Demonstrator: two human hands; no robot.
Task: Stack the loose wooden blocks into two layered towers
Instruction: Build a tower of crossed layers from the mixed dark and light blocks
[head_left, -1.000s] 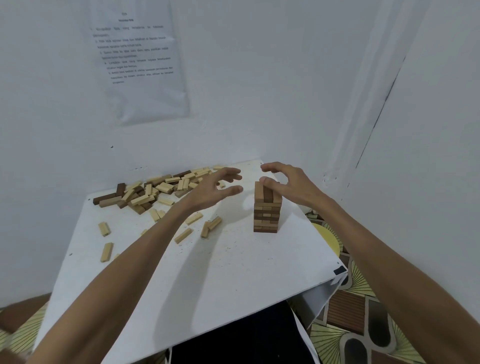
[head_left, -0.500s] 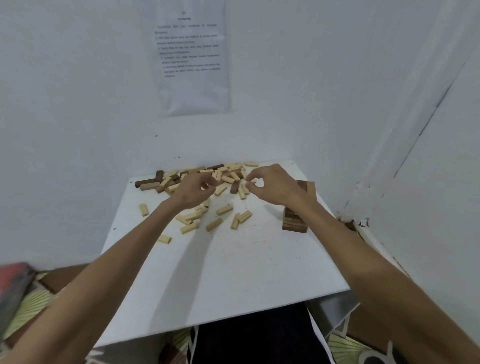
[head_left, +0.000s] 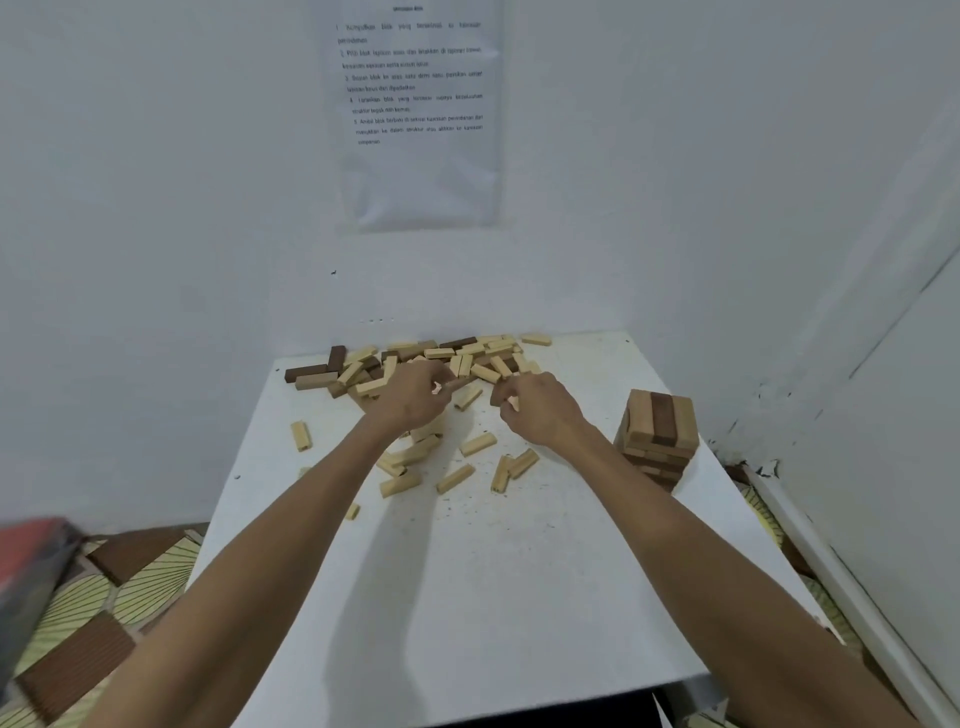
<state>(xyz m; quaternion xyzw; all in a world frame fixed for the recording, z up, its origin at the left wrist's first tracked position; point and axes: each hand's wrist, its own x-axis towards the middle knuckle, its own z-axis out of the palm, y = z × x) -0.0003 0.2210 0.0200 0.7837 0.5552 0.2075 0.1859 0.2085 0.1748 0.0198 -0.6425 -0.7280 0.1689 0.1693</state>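
Observation:
A pile of loose light and dark wooden blocks (head_left: 441, 358) lies at the far side of the white table (head_left: 467, 597). More loose blocks (head_left: 457, 475) are scattered nearer to me. One layered tower (head_left: 657, 436) stands at the table's right edge, with two light blocks and a dark block on top. My left hand (head_left: 410, 400) is at the pile's near edge, its fingers curled round a brownish block (head_left: 460, 383). Just to its right, my right hand (head_left: 537, 410) pinches a light block (head_left: 513, 402). My right forearm passes close in front of the tower.
White walls close the table in at the back and right, with a printed sheet (head_left: 421, 114) taped to the back wall. A single block (head_left: 300, 435) lies apart at the left. A patterned floor (head_left: 104, 597) and a red blurred object (head_left: 31, 551) show at the lower left.
Both hands have left the tower and moved left to the loose pile, where their fingers have closed on blocks. The view has swung right, so the tower now sits at the right.

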